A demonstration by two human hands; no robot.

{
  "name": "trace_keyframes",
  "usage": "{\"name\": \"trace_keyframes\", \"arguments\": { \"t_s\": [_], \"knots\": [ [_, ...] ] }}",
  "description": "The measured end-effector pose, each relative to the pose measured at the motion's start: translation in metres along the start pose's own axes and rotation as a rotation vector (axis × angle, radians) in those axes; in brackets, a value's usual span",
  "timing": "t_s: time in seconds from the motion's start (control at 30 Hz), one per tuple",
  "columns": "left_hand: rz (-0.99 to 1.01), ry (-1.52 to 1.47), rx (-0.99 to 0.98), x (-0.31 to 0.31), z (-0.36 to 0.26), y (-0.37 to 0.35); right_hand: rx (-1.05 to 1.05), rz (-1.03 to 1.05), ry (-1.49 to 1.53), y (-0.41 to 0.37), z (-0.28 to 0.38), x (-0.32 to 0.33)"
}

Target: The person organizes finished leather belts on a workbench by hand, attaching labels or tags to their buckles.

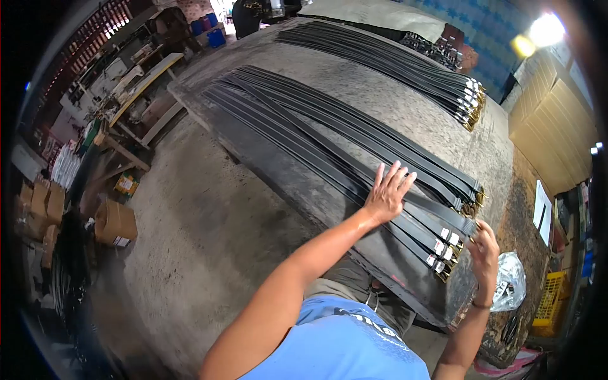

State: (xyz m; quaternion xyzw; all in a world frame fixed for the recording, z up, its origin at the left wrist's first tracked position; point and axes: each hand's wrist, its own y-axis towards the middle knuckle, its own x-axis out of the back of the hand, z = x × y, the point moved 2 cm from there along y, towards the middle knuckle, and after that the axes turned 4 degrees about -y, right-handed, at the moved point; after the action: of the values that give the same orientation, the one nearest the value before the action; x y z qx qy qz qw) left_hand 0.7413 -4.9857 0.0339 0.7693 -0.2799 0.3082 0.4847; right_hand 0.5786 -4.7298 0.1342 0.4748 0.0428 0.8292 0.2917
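Note:
Long dark belts lie in groups across the grey table (304,196). My left hand (385,197) rests flat with fingers spread on one slanting belt (323,142). At that belt's buckle end, my right hand (484,244) has its fingers closed on the buckle. Nearer to me are several belts with white tags (440,247) at their buckles. Beyond my left hand lies another group of belts (373,130), buckles to the right. A larger bundle (380,57) with brass-coloured buckles (472,104) lies at the far side.
A clear plastic bag (508,282) sits at the table's right end, near a yellow crate (550,297). Large cardboard (551,126) stands at the right. A wooden bench (144,88) and a cardboard box (115,223) are at the left. A person in dark clothes (248,16) stands far back.

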Motion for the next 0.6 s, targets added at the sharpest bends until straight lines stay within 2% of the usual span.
{"name": "trace_keyframes", "arguments": {
  "t_s": [0.03,0.07,0.1,0.2,0.27,0.33,0.37,0.47,0.5,0.53,0.57,0.6],
  "knots": [
    [-0.021,-0.106,-0.025,0.001,0.013,0.0,0.035,0.024,0.018,-0.009,-0.002,0.016],
    [0.182,-0.07,0.032,0.006,0.025,-0.002,-0.045,0.019,0.069,-0.02,-0.002,0.03],
    [0.125,-0.051,-0.005,0.007,0.033,-0.01,-0.073,0.021,0.136,-0.033,-0.019,0.044],
    [0.024,0.002,-0.065,0.009,0.043,-0.031,-0.372,-0.019,0.364,-0.062,-0.054,0.075],
    [-0.017,0.038,-0.08,0.013,0.042,-0.038,-0.385,-0.082,0.348,-0.075,-0.076,0.081],
    [-0.048,0.098,-0.084,0.012,0.037,-0.037,-0.504,-0.066,0.368,-0.082,-0.082,0.079],
    [-0.09,0.125,-0.102,0.015,0.036,-0.033,-0.448,-0.09,0.355,-0.09,-0.112,0.072],
    [-0.054,0.104,-0.115,0.022,0.057,-0.021,-0.489,0.009,0.37,-0.086,-0.104,0.06],
    [-0.061,0.056,-0.101,0.044,0.059,-0.015,-0.486,0.069,0.342,-0.08,-0.094,0.053],
    [0.0,0.118,-0.131,0.056,0.068,-0.01,-0.45,0.023,0.315,-0.065,-0.048,0.043],
    [-0.015,0.095,-0.14,0.065,0.077,-0.007,-0.372,0.115,0.335,-0.06,-0.048,0.037],
    [0.056,0.161,-0.108,0.065,0.093,-0.006,-0.24,0.122,0.358,-0.053,-0.051,0.026]
  ]
}}
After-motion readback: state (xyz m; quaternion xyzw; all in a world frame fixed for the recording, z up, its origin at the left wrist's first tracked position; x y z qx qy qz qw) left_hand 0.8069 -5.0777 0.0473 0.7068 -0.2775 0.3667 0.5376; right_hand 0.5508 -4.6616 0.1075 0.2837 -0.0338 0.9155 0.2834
